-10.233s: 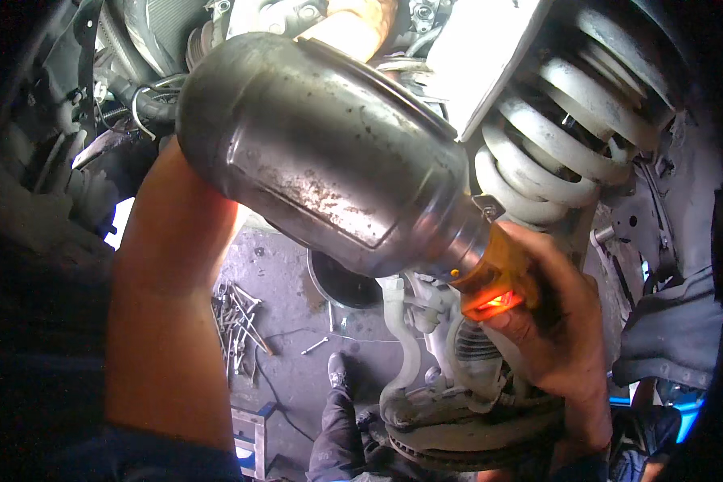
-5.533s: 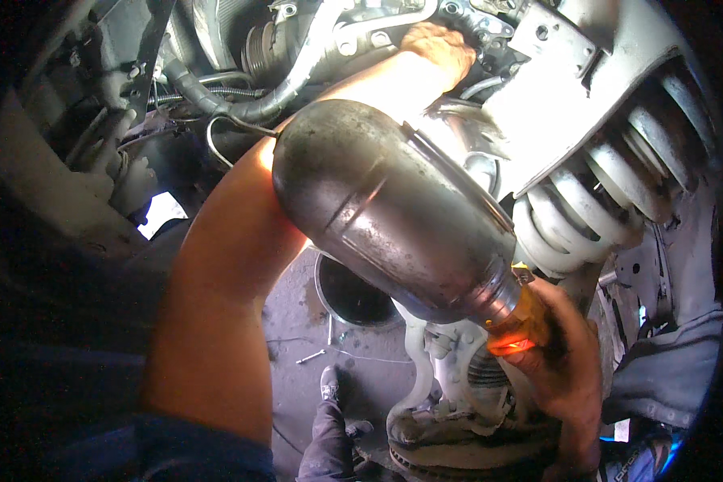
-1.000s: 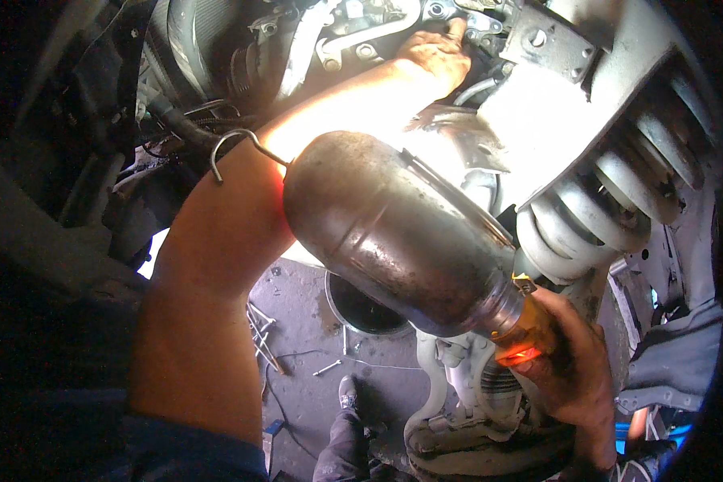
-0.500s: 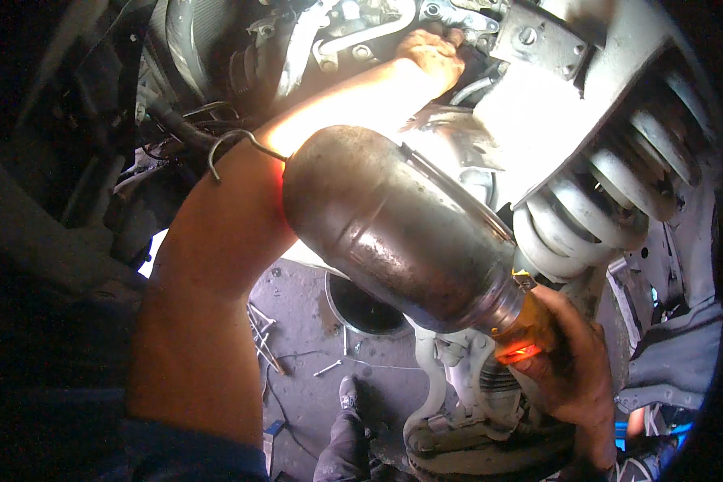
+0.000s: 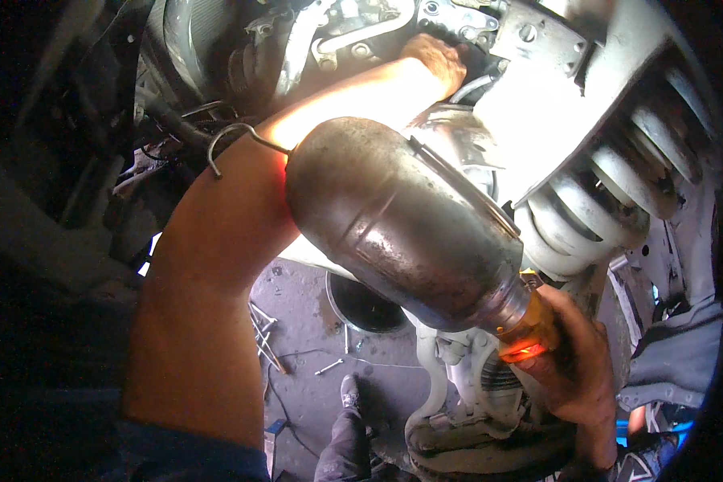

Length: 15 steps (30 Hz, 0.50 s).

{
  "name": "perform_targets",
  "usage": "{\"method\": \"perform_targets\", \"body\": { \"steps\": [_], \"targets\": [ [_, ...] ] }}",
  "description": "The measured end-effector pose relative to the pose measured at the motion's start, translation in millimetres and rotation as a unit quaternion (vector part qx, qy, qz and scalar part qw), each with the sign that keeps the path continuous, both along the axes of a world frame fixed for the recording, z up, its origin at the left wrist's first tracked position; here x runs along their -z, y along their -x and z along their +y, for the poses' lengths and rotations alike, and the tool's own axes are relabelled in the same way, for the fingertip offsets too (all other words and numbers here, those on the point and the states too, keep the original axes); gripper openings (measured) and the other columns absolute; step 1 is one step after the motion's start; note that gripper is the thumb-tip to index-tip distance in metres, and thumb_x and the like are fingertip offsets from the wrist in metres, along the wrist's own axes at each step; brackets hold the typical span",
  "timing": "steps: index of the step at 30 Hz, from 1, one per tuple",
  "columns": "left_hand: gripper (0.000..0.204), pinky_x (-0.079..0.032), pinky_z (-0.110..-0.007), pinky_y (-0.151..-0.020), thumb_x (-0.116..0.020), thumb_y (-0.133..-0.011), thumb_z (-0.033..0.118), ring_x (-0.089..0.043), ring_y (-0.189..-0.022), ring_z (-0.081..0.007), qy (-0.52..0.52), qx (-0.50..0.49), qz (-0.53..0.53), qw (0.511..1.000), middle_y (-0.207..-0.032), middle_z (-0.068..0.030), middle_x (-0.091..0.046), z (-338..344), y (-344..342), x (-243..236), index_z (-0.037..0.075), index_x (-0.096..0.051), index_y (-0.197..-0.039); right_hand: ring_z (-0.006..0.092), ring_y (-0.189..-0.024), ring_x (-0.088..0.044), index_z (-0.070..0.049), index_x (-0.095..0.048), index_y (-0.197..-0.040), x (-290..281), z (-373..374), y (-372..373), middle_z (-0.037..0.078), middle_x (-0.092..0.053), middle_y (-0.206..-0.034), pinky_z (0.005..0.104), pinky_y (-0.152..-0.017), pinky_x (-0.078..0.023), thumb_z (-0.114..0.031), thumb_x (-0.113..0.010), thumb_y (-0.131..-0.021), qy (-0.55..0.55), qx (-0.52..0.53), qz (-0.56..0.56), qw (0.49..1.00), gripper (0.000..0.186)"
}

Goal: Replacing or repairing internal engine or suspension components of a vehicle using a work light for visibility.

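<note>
A large, stained metal canister (image 5: 398, 229), with a rounded left end, a long rail along its top and a thin bent rod (image 5: 234, 135) at its left, lies slanted across the middle. My right hand (image 5: 574, 357) grips its narrow lower-right neck, where an orange piece (image 5: 530, 333) glows red. My left hand (image 5: 434, 63) reaches up behind it, among metal brackets and bolts (image 5: 474, 24) at the top; its fingers are bent and what they hold is hidden. My left forearm runs behind the canister's left end, brightly lit near the wrist.
A white coil spring (image 5: 610, 201) is at the right, with a steel plate (image 5: 538, 44) above. Suspension parts (image 5: 430, 361) hang below. On the grey floor are a round black pan (image 5: 357, 301), loose tools (image 5: 263, 337), a cable and my shoe (image 5: 349, 390). Engine hoses (image 5: 177, 120) fill the upper left.
Since the oldest frame the canister has moved down and right, exposing my left hand higher up. In the last second it shifted slightly up and right, and my left forefinger dropped from pointing upward.
</note>
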<state>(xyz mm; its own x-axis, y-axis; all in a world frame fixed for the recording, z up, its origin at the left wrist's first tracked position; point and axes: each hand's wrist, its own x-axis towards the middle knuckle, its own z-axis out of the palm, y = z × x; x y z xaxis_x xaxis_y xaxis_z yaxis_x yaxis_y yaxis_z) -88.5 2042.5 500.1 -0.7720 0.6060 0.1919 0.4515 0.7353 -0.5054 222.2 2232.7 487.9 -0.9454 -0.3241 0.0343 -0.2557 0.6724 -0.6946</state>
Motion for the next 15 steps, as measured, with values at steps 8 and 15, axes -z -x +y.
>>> {"method": "perform_targets", "body": {
  "steps": [8,15],
  "targets": [
    [0.048,-0.045,-0.043,-0.098,-0.070,-0.081,0.023,-0.057,-0.114,-0.0312,-0.291,0.302,-0.013,0.907,-0.121,-0.0148,-0.063,-67,-67,19,0.006,-0.057,-0.125,0.0349,-0.109,-0.065,-0.009,-0.051,-0.134,4,-3,2,0.016,-0.065,-0.118,0.0414,-0.090,-0.052,-0.034,-0.077,-0.081,0.016,0.000,-0.004,1.000,0.065],
    [0.036,-0.047,-0.044,-0.092,-0.069,-0.079,0.023,-0.061,-0.103,-0.0328,-0.362,0.427,-0.128,0.819,-0.108,-0.0163,-0.065,-70,-91,1,0.004,-0.065,-0.109,0.0345,-0.109,-0.065,-0.008,-0.050,-0.135,6,0,0,0.016,-0.066,-0.118,0.0410,-0.090,-0.052,-0.039,-0.076,-0.082,-0.023,-0.001,0.035,0.999,0.066]
  ]
}}
